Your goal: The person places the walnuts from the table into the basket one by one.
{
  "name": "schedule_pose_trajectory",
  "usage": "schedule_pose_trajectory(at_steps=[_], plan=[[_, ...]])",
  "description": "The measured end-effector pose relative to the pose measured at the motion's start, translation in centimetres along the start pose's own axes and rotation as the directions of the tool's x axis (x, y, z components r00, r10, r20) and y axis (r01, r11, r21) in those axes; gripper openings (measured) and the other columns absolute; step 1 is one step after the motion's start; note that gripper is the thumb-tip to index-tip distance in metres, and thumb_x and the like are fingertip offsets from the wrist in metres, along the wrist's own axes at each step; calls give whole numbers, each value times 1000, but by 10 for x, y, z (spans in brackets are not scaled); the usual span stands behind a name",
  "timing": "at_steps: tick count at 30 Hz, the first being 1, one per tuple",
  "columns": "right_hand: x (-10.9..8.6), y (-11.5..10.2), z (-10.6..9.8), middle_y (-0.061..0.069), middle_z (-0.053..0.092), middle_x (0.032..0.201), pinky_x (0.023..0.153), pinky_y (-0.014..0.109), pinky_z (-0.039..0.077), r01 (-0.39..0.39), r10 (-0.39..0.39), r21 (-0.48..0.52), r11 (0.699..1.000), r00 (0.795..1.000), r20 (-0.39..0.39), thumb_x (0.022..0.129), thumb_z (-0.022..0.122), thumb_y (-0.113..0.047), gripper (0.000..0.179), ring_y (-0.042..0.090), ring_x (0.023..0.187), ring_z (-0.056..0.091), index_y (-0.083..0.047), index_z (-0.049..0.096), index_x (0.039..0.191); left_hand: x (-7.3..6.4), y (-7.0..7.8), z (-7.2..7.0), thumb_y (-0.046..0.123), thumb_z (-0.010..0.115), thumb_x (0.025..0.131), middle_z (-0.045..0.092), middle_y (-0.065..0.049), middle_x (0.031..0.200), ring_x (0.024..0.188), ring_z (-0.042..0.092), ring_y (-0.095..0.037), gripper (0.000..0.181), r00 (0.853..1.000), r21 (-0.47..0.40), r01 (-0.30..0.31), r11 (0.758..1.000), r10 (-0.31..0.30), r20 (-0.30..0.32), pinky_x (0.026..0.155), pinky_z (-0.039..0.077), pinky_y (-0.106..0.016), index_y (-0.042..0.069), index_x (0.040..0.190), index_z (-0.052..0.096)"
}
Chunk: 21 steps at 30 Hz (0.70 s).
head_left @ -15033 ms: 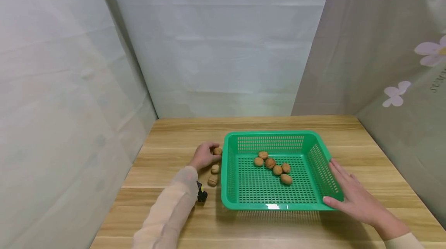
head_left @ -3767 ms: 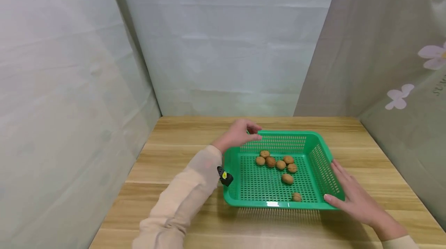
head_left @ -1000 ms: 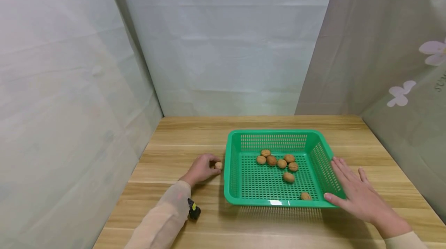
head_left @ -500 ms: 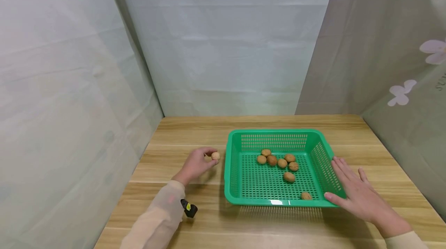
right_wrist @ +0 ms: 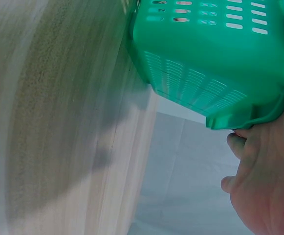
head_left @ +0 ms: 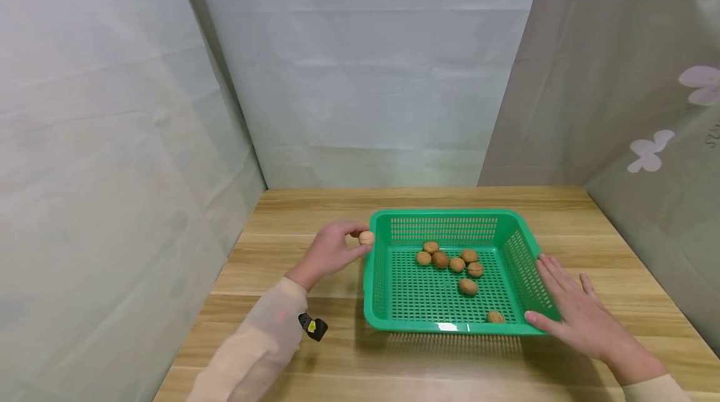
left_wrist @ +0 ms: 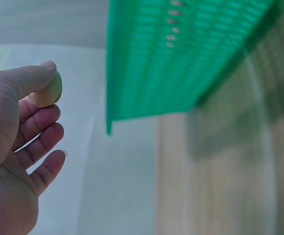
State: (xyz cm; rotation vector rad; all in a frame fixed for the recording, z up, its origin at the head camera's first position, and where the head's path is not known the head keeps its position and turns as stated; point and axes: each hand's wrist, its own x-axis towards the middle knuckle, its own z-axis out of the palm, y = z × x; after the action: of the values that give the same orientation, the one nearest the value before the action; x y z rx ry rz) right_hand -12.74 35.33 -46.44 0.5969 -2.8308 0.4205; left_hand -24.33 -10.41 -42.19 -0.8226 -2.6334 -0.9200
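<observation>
My left hand (head_left: 332,251) pinches a walnut (head_left: 366,237) between thumb and fingertips at the left rim of a green plastic basket (head_left: 416,327). In the left wrist view the thumb presses the same walnut (left_wrist: 51,93) against the index finger, while the other fingers curl loosely beneath. Several walnuts (head_left: 457,264) lie on the basket's floor, most in a cluster towards the back, and a lone walnut (head_left: 495,317) sits by the front wall. Against the basket's right side rests my right hand (head_left: 579,317), fingers extended along the rim and thumb at the front right corner.
The basket stands on a wood-grain table (head_left: 281,221). Pale cloth (head_left: 365,95) hangs behind and on both sides, with printed flowers on the right. A small black device (head_left: 314,327) is strapped to the left wrist.
Over the last second my left hand lifts the walnut off the table to the basket's left rim. Earlier walnuts beside the basket are gone from the table; more lie inside. The right hand stays put.
</observation>
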Motion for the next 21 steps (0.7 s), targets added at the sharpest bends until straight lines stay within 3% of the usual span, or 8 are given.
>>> schedule_pose_trajectory(at_steps=[6,14,21], plan=[[-1,-1,0,10,6,152,102,50,-17,-3,3,9,1000,1000,0,80,65,-44,94,23,138,0,-4,13,147,23,27,1,35,70,80,59,12,93,80,54,-5,32,995,2,-86,996,86,56,68,46,-25,17,106,67],[0,0,1,10,7,152,101,50,-18,-3,3,12,1000,1000,-3,80,66,-44,94,21,138,0,-5,12,147,56,56,12,44,66,81,59,14,92,87,54,-4,34,979,30,-160,987,155,131,75,45,-25,20,105,66],[-1,0,2,9,5,152,101,49,-19,-6,6,9,1000,1000,2,80,65,-45,94,23,138,0,-6,12,147,85,71,32,34,68,82,60,15,94,88,52,0,28,962,-68,-213,975,221,162,77,43,-21,20,107,66]])
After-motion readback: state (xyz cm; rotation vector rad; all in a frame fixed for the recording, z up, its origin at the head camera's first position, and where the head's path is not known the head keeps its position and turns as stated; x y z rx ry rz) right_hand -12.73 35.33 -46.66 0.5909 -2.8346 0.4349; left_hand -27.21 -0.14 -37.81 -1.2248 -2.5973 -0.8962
